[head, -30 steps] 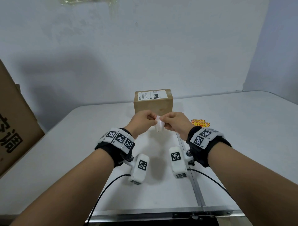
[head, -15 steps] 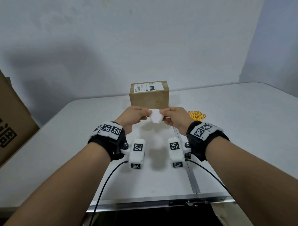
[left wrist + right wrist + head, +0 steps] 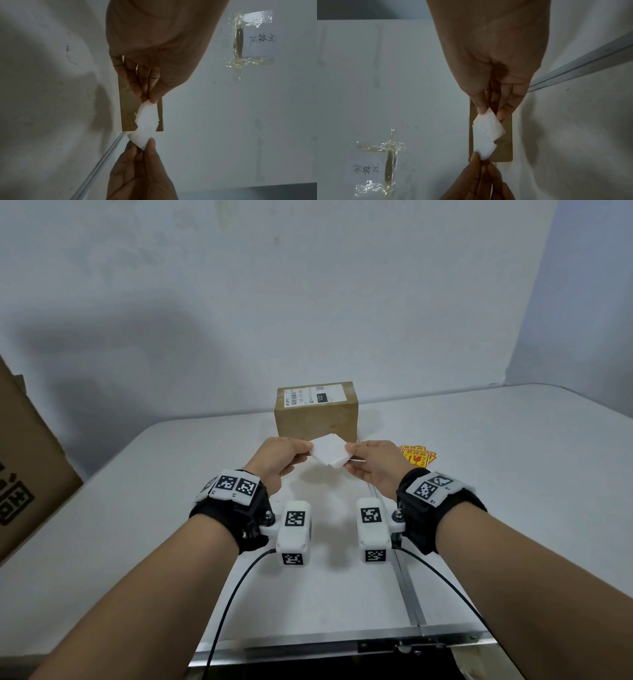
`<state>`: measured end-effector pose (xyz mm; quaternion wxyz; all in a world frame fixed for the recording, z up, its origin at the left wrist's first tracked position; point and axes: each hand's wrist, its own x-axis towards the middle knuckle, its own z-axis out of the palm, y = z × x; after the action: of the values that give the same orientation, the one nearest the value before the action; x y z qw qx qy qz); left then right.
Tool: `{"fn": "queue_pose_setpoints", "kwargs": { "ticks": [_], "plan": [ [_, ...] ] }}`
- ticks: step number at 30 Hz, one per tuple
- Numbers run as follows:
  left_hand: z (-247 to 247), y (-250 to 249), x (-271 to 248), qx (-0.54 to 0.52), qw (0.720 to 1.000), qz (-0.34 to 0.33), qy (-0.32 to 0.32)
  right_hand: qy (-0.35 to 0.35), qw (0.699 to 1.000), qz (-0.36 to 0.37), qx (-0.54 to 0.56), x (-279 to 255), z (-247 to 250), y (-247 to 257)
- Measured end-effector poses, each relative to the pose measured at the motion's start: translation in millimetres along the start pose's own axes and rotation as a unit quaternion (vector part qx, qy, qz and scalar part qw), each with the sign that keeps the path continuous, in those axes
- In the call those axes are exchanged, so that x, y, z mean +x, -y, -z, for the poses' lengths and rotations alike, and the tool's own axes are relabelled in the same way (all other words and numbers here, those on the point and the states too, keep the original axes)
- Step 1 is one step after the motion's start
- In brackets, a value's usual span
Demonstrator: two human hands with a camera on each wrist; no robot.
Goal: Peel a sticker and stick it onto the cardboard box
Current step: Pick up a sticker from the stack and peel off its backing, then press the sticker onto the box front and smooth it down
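Both hands are pinching one small white paper sticker sheet (image 3: 329,454): the left hand (image 3: 278,457) gripping its left corner, the right hand (image 3: 374,464) its right. Just beyond their fingertips the brown cardboard box (image 3: 317,413) is standing. Only the head view is showing yellow warning stickers (image 3: 418,455) lying right of the right hand; the wrist views are showing the sheet splitting into two layers.

Head view above; wrist close-ups.
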<state>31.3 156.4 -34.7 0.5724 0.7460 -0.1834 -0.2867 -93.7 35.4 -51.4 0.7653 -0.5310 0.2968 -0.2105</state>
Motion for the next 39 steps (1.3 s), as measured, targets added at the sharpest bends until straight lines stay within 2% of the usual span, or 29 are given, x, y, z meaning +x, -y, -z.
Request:
{"fn": "queue_pose_setpoints", "kwargs": {
  "ticks": [8,13,15,17,19,21,25,30,33,34,37,39],
  "plan": [
    [-4,1,5,-0.039,0.998,-0.019,-0.040,-0.017,0.998,-0.013,0.057,3,5,-2],
    [6,1,5,-0.067,0.994,-0.036,-0.076,-0.089,0.990,-0.036,0.108,7,22,-1],
    [10,2,9,-0.038,0.993,-0.069,-0.083,-0.126,0.984,-0.036,0.118,9,36,-1],
    [8,2,14,0.056,0.986,-0.125,-0.091,-0.151,0.980,-0.031,0.124,10,46,-2],
    [-3,1,20,0.194,0.958,-0.191,-0.085,-0.162,0.978,-0.024,0.133,9,52,-1],
    [-22,-3,25,0.305,0.919,-0.247,-0.040,-0.162,0.980,-0.021,0.115,8,57,1],
    [-63,-13,34,0.436,0.841,-0.313,0.065,-0.164,0.985,-0.027,0.054,5,75,12],
    [-97,-16,45,0.483,0.810,-0.305,0.131,-0.199,0.979,-0.006,0.052,8,93,18],
    [-106,-17,48,0.459,0.815,-0.336,0.109,-0.192,0.980,-0.008,0.042,10,97,16],
    [-107,-18,47,0.456,0.808,-0.358,0.103,-0.184,0.982,-0.010,0.048,9,98,16],
    [-109,-20,41,0.477,0.752,-0.435,0.131,-0.162,0.984,-0.012,0.069,7,97,16],
    [-110,-22,34,0.487,0.724,-0.466,0.145,-0.146,0.986,-0.010,0.078,7,93,16]
  ]
}}
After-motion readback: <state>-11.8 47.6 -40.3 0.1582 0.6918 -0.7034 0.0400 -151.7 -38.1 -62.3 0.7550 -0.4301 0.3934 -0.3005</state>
